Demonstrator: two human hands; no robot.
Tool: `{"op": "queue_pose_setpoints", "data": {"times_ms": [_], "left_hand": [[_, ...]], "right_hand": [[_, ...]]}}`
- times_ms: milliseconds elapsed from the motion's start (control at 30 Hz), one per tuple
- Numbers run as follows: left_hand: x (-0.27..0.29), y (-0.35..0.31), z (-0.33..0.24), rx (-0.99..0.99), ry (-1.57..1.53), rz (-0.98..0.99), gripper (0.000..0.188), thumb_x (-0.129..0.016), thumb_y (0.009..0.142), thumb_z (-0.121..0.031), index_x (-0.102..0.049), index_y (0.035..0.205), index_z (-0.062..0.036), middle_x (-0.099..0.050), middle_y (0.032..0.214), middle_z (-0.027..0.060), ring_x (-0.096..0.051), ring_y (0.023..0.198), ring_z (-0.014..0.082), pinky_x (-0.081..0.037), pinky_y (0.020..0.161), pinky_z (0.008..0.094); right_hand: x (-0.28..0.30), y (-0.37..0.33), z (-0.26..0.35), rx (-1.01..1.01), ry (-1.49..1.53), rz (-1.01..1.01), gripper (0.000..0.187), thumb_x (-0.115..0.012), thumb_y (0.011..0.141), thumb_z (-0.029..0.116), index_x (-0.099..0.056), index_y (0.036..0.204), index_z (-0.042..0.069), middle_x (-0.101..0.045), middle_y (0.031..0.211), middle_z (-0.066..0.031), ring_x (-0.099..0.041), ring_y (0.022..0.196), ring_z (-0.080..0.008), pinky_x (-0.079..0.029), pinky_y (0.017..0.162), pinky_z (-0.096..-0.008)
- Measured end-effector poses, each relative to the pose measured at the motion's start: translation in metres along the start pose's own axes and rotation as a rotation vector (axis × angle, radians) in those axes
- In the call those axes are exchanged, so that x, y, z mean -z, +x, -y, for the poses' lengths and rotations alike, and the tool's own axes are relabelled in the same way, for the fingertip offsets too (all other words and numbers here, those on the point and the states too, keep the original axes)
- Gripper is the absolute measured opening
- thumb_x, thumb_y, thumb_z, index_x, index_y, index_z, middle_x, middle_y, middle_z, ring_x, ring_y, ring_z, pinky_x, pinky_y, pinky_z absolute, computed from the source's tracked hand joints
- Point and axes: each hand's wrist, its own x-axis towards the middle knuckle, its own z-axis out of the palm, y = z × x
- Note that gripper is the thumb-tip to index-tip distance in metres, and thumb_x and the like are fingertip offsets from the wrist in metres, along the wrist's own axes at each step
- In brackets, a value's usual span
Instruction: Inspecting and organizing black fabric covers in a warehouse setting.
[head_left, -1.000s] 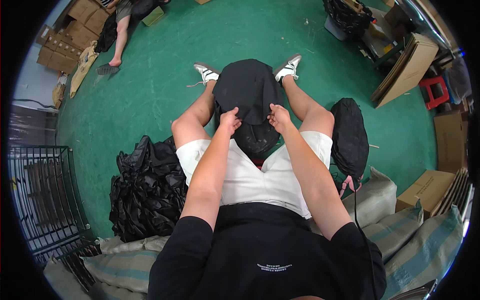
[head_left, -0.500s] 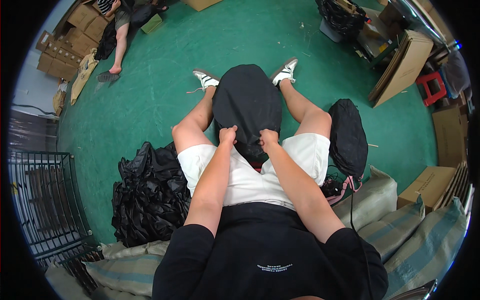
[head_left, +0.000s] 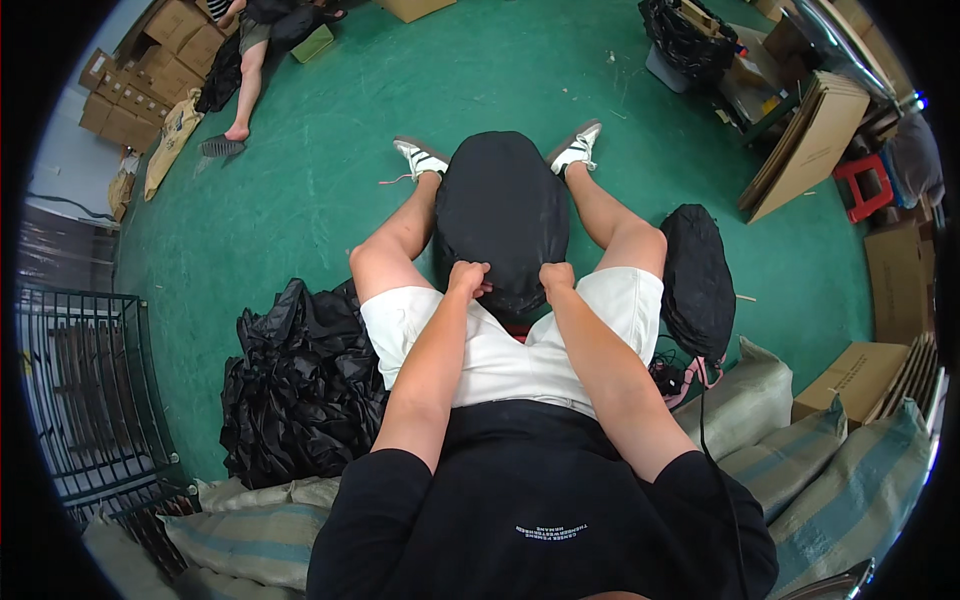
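The person sits on the green floor with a stuffed black bag lying between the legs. The left hand and the right hand are both clenched on the bag's near edge — just below this grip sits the lap. The step looks like pulling the cover closed; the next move probably needs an even pull from both fists.

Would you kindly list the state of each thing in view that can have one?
Left hand: fisted, grip shut on the black bag.
Right hand: fisted, grip shut on the black bag.
Black bag: full, lying between the legs.
Second black bag: full, lying beside the right thigh.
Black plastic heap: crumpled, loose on the floor.
Flat cardboard: folded, leaning.
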Motion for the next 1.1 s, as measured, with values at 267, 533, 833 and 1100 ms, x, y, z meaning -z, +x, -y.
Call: {"op": "queue_pose_setpoints", "data": {"times_ms": [267,533,833,1100], "left_hand": [[-0.003,0.001,-0.001,0.088,-0.073,-0.011,0.025,-0.056,0.090,-0.025,-0.064,0.089,-0.0010,-0.069,0.081,0.0121,-0.066,0.064,0.0215,-0.045,0.050,0.0313],[-0.005,-0.001,0.002,0.080,0.040,-0.164,0.025,-0.050,0.089,-0.022,-0.063,0.082,-0.0028,-0.066,0.073,0.0095,-0.064,0.057,0.0216,-0.042,0.046,0.0309],[-0.010,0.008,0.006,0.203,0.360,0.187,0.025,-0.047,0.085,-0.019,-0.067,0.078,-0.0037,-0.069,0.075,0.0098,-0.065,0.061,0.0206,-0.047,0.053,0.0330],[-0.030,-0.033,-0.006,-0.373,1.062,0.440,0.022,-0.065,0.075,-0.023,-0.075,0.081,-0.0041,-0.072,0.084,0.0108,-0.067,0.074,0.0223,-0.051,0.068,0.0386]], "right_hand": [[0.002,-0.001,-0.004,0.104,0.003,0.025,0.024,-0.049,0.074,0.006,-0.064,0.085,-0.011,-0.063,0.072,-0.0191,-0.060,0.056,-0.0261,-0.043,0.049,-0.0395],[-0.005,0.005,-0.010,0.127,-0.047,0.105,0.016,-0.050,0.074,0.004,-0.062,0.072,-0.007,-0.059,0.064,-0.0162,-0.053,0.050,-0.0236,-0.035,0.044,-0.0378],[0.014,-0.024,0.012,0.112,-0.253,0.385,0.014,-0.061,0.074,0.008,-0.062,0.064,-0.001,-0.051,0.052,-0.0103,-0.041,0.040,-0.0201,-0.028,0.039,-0.0368],[0.026,-0.044,0.009,0.738,-0.567,0.868,0.011,-0.065,0.069,0.012,-0.067,0.063,0.003,-0.055,0.054,-0.0056,-0.047,0.044,-0.0161,-0.034,0.041,-0.0325]]}}
